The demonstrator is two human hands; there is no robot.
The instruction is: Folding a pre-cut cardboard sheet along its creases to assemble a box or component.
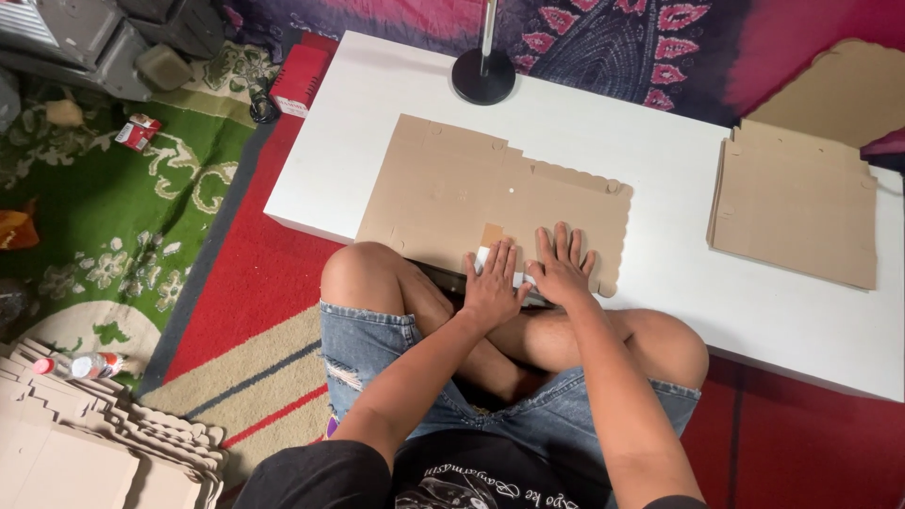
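Observation:
A flat, unfolded brown cardboard box blank (452, 184) with scalloped edges lies on the low white table (660, 160) in front of me. My left hand (492, 281) and my right hand (560, 266) press flat, side by side, on its near edge at the table's front. Fingers of both hands are spread. A small white piece (483, 256) and a darker brown patch (491, 234) show just beyond my left fingertips. I sit cross-legged, knees under the table's front edge.
A stack of flat cardboard blanks (797, 203) rests on the table's right end. A black round lamp base (484, 75) stands at the table's far edge. More scalloped blanks (104, 452) and a plastic bottle (85, 365) lie on the carpet at lower left.

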